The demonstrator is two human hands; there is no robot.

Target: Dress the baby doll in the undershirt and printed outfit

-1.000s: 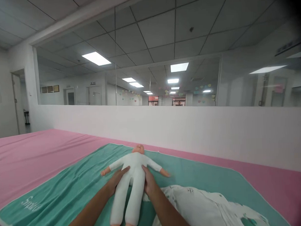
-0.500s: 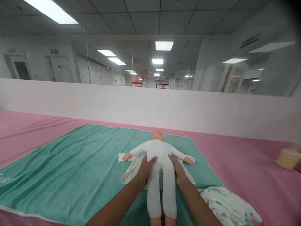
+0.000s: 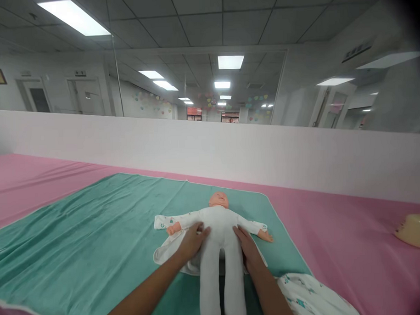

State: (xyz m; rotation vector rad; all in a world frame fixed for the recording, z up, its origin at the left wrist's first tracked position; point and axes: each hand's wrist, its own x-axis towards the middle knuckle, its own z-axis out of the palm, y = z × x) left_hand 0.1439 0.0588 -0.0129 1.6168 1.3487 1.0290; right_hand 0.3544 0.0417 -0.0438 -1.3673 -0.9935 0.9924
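A baby doll (image 3: 222, 246) with a white cloth body lies on its back on a green blanket (image 3: 105, 230), arms spread and head away from me. Beneath it lies an opened white printed baby top (image 3: 167, 251), a sleeve (image 3: 163, 222) stretched out by the doll's arm at left. My right hand (image 3: 247, 248) grips the doll's side at the waist, thumb on the front and fingers partly hidden. At the doll's other side, my left hand (image 3: 194, 240) has curled fingers, its thumb against the torso. What lies in those fingers is hidden.
White printed cloth (image 3: 313, 296) lies crumpled at lower right. A pale yellow object (image 3: 415, 230) sits at the right edge, partly out of frame. The blanket rests on a pink padded surface (image 3: 336, 226), bordered by a low white wall (image 3: 196, 146) with mirrors (image 3: 200, 89) above.
My left hand has drawn back leftward from the doll's front to its side, fingers more curled. My right hand stays at the waist. The view has shifted slightly.
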